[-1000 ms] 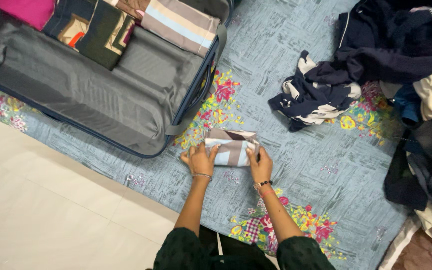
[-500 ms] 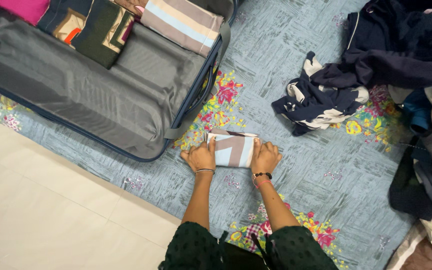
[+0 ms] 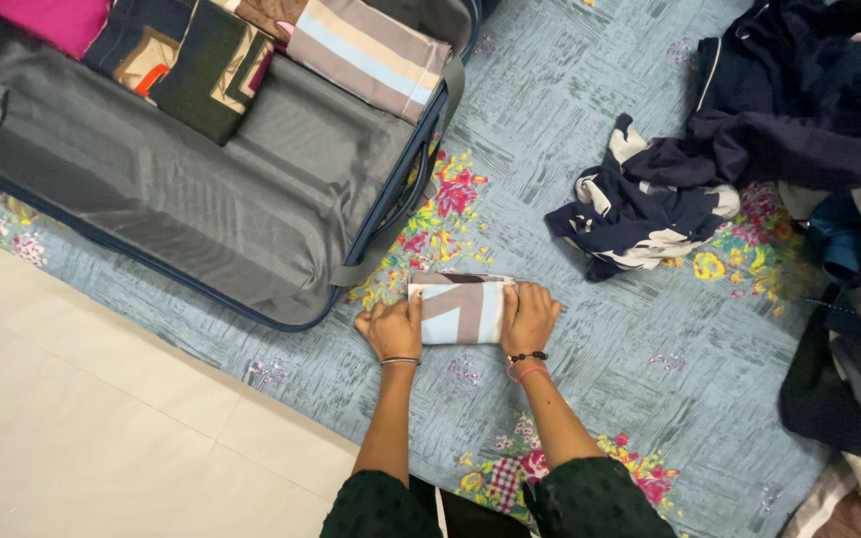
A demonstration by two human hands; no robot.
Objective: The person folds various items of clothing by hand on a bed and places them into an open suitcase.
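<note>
A small folded cloth (image 3: 462,310) with grey, white and light-blue stripes lies on the blue floral bedsheet (image 3: 590,329). My left hand (image 3: 389,328) presses against its left end with fingers curled. At the cloth's right end my right hand (image 3: 528,317) holds the edge, fingers over the top. Both wrists wear bangles or bands.
An open suitcase (image 3: 201,179) with grey lining lies upper left, holding several folded clothes: a pink one (image 3: 52,20), a dark patterned one (image 3: 196,65), a striped one (image 3: 366,55). A navy-and-white garment (image 3: 640,214) and a heap of dark clothes (image 3: 819,110) sit right. Pale floor tiles (image 3: 102,438) lie lower left.
The cloth has been folded smaller and more compact. Both hands closed in on its two ends and now press it from the sides.
</note>
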